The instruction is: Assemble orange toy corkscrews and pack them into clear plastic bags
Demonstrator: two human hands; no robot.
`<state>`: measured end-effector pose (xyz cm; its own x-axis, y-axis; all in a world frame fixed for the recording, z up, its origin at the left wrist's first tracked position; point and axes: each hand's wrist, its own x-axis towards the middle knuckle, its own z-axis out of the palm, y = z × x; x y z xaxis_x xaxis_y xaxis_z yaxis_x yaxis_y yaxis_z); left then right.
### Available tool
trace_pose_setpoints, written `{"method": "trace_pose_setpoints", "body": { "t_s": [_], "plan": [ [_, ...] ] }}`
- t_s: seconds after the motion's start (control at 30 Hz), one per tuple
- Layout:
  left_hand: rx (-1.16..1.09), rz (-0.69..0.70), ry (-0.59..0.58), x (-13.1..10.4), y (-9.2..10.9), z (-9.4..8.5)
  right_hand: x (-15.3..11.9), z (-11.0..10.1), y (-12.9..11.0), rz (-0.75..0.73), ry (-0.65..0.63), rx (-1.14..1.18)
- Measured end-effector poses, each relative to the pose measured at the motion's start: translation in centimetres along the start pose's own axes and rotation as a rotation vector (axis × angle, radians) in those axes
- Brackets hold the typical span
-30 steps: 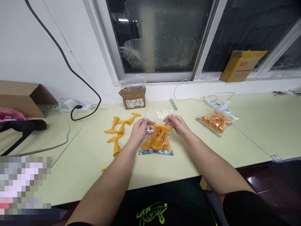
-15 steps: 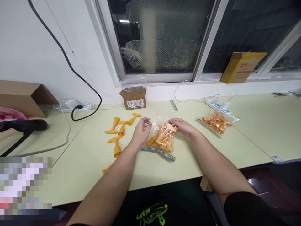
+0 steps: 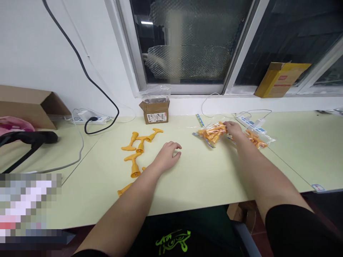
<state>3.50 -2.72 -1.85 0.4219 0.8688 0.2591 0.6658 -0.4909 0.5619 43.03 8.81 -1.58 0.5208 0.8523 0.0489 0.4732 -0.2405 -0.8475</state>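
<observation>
My right hand grips the edge of a clear plastic bag filled with orange T-shaped pieces, over the back right of the table. Right beside it lies a second filled bag, partly hidden by my right wrist. My left hand rests near the middle of the table, fingers curved and apart, with nothing in it. Several loose orange pieces lie left of my left hand, some partly covered by my left forearm.
A small open cardboard box stands against the wall. Power strips with cables lie at the back. A larger carton and a black object are at the left. A yellow box leans on the window sill.
My right hand has carried the filled bag from the middle towards the back right, beside the other bag. My left hand has moved slightly right and nearer to me, away from the bag.
</observation>
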Motion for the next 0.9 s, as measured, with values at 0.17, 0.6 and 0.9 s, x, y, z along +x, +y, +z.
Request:
{"method": "trace_pose_setpoints", "body": {
  "t_s": [0.17, 0.6, 0.9],
  "plan": [
    [0.114, -0.048, -0.101, -0.9, 1.9, -1.7, 4.1, -5.0, 0.4, 0.110, 0.130, -0.125],
    [0.344, -0.270, -0.163, -11.9, -0.7, -9.6, 3.6, 0.5, -1.1, -0.514, 0.220, -0.310],
    [0.253, -0.193, -0.006, -17.0, -4.7, -7.2, -4.6, 14.5, -4.3, -0.782, -0.521, -0.559]
  ]
}}
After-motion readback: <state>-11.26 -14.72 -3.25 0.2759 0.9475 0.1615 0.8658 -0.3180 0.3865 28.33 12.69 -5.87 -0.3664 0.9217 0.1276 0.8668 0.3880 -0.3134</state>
